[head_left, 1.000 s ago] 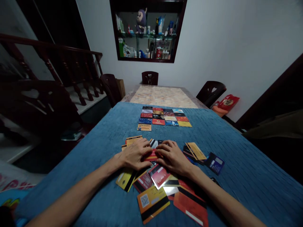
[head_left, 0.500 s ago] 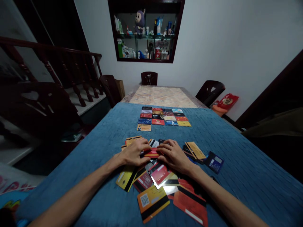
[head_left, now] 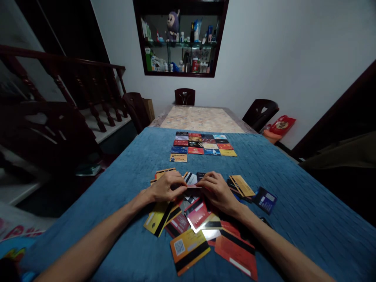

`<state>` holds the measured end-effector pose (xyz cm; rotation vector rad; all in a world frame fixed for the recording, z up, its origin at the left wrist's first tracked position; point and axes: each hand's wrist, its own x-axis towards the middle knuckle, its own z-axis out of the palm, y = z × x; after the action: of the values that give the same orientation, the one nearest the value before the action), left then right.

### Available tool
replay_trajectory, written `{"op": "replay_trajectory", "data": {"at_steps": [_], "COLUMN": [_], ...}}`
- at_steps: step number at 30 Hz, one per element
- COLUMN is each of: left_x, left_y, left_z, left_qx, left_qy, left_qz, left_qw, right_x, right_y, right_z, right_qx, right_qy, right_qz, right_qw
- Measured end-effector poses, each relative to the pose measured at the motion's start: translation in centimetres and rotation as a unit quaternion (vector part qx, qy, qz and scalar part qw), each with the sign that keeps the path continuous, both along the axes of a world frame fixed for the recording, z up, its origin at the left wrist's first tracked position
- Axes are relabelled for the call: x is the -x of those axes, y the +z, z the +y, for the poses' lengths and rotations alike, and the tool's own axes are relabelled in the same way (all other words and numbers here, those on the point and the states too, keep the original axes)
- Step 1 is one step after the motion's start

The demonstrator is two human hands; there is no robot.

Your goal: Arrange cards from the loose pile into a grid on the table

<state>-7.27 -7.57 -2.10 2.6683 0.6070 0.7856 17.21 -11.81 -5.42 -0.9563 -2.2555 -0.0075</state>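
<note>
My left hand (head_left: pixel 165 187) and my right hand (head_left: pixel 216 191) meet above a loose heap of plastic cards (head_left: pixel 197 223) on the blue cloth (head_left: pixel 293 203). Between their fingertips they pinch a red card (head_left: pixel 193 186), lifted and seen almost edge-on. Yellow, orange and dark cards lie scattered around and under both hands. Farther out, a tidy grid of cards (head_left: pixel 202 145) lies face up in three rows.
Beyond the blue cloth the table (head_left: pixel 202 117) shows a patterned top, with dark chairs (head_left: pixel 184 96) at its far end and sides. A stair railing (head_left: pixel 73 86) runs on the left. A wall niche (head_left: pixel 179 37) holds bottles and a plush toy.
The red card lay flat under my fingertips; now both hands have raised it off the heap and tipped it edge-on. My hands shifted slightly away from me.
</note>
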Motion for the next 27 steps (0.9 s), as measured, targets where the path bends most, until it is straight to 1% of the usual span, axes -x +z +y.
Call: {"op": "replay_trajectory", "data": {"at_steps": [5,9,16,20,23,27], "left_x": [0.0,0.2,0.1,0.1,0.1,0.0], "left_y": [-0.9,-1.9,-2.4,-2.5,-2.6,-2.4], "left_z": [0.8,1.2,1.3,1.3,1.2,1.0], "left_qx": [-0.009,-0.004,0.018,0.017,0.017,0.018], "left_qy": [0.038,0.069,0.065,0.055,0.056,0.07], "left_qz": [-0.027,-0.036,-0.049,-0.047,-0.048,-0.058], "left_qw": [0.999,0.997,0.997,0.997,0.997,0.996], "right_x": [-0.1,0.0,0.1,0.1,0.1,0.3], "right_y": [-0.4,-0.7,-0.6,-0.6,-0.5,-0.2], "right_z": [0.3,0.4,0.4,0.4,0.3,0.1], "right_qx": [0.026,0.035,0.02,0.011,-0.008,-0.051], "right_qy": [-0.039,-0.065,-0.083,-0.095,-0.103,-0.105], "right_qz": [0.058,0.075,0.048,0.019,-0.006,-0.036], "right_qw": [0.997,0.994,0.995,0.995,0.995,0.993]}}
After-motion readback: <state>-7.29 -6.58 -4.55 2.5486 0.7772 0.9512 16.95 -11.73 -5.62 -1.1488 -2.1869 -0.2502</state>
